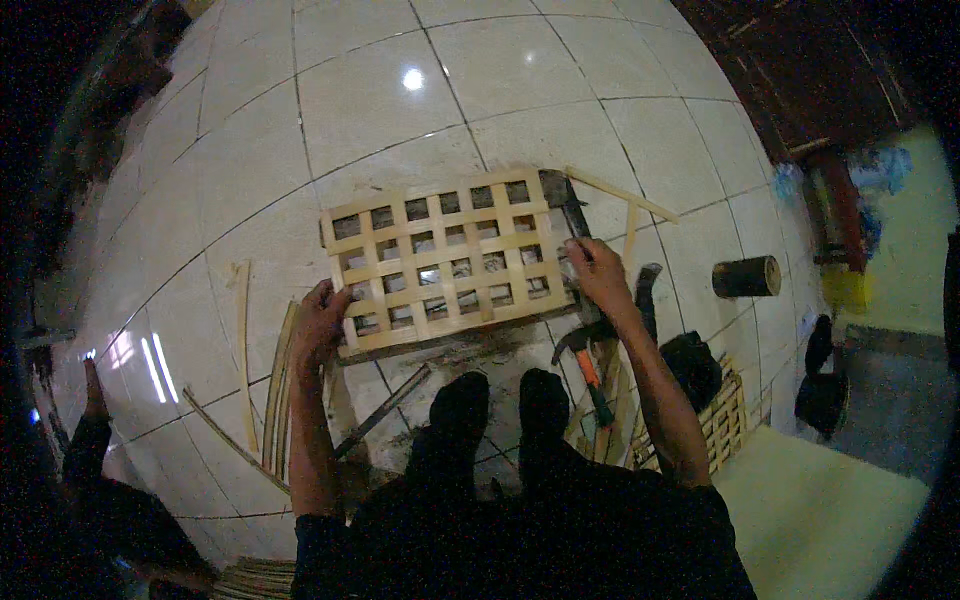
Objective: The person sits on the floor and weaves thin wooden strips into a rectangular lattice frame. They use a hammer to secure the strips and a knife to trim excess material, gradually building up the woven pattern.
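Observation:
A woven lattice panel of pale flat wooden or bamboo strips [435,325] lies before me, slightly tilted, with square gaps through its weave. My left hand [322,318] grips its left edge near the lower corner, thumb on top. At the opposite edge, my right hand [600,275] has its fingers closed on the panel's side. Just beyond that hand, a dark bar [577,215] runs alongside the panel. Under the weave, dark and grey surfaces show through the gaps; what they belong to is hard to make out.
A hammer with an orange and dark handle [588,372] lies by my right forearm. Loose strips [246,350] lie on the tiled floor [370,110]. Another lattice [722,425] sits at the right, below a short dark cylinder [742,279]. Another person's dark sleeve [88,440] shows at left.

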